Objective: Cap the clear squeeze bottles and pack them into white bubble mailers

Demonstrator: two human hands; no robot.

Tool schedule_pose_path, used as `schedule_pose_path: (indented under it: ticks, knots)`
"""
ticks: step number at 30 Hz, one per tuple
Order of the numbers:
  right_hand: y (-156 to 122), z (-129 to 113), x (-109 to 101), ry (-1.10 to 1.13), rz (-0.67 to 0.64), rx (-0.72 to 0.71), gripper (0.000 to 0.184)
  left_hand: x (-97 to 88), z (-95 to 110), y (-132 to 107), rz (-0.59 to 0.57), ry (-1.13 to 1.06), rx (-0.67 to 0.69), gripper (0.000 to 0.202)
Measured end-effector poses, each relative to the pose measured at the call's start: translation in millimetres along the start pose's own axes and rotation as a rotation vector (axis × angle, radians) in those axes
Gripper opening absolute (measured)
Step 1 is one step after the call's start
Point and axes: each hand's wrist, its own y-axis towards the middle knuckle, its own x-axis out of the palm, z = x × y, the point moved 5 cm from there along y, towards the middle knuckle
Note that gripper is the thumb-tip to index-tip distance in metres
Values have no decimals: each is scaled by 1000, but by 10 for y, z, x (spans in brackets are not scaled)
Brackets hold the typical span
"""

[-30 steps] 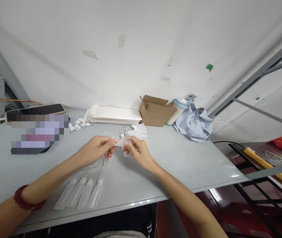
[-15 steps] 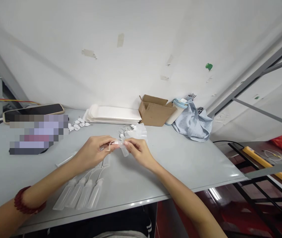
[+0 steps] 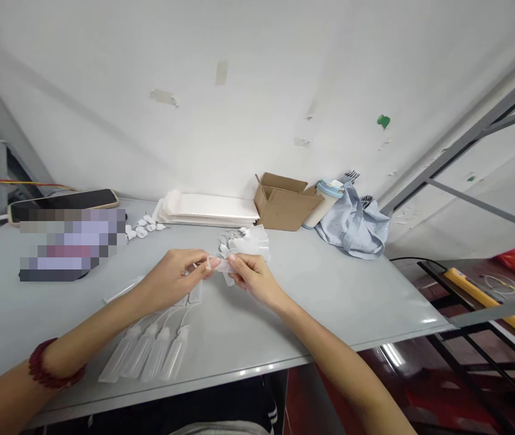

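Note:
Over the middle of the table, a small translucent squeeze bottle (image 3: 223,266) lies roughly level between my two hands. My left hand (image 3: 185,273) is closed, its thumb and fingers pinching the white cap end (image 3: 212,262). The bottle's body is gripped by my right hand (image 3: 253,277), which partly hides it. Just behind the hands is a pile of similar clear bottles (image 3: 252,240). Several capped bottles with thin tubes (image 3: 152,355) lie side by side near the front edge, below my left forearm. Loose white caps (image 3: 143,227) sit at the back left.
Along the wall stand a stack of white sheets or trays (image 3: 212,210), an open cardboard box (image 3: 284,208), a blue-lidded cup (image 3: 325,202) and a light blue bag (image 3: 354,226). A phone (image 3: 67,204) and a blurred-out object (image 3: 71,248) are on the left.
Both hands stay at the same place. The held bottle shows more level between them, my right fingers have shifted around its body, and the curved tube by my left fingers is less visible.

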Motion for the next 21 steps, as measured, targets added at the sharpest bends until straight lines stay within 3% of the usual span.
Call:
schedule_pose_path:
  ticks: [5,9,13,19,21]
  knots:
    - [-24,-28,-16,-195,71,-122,43,50,-105,13,-53,-3,-59,50]
    - [-27,-20,-14,-163,58,-107,40,46,-87,4,-43,5,-11,48]
    - [-9,-6,-24,-82,38,-50,45,22,11,-26,34,68,146,39]
    - [22,20,-14,116,-54,81,52,42,151,-116,219,294,534,29]
    - [24,23,-11,158,-72,119,53,61,145,-129,248,347,588,25]
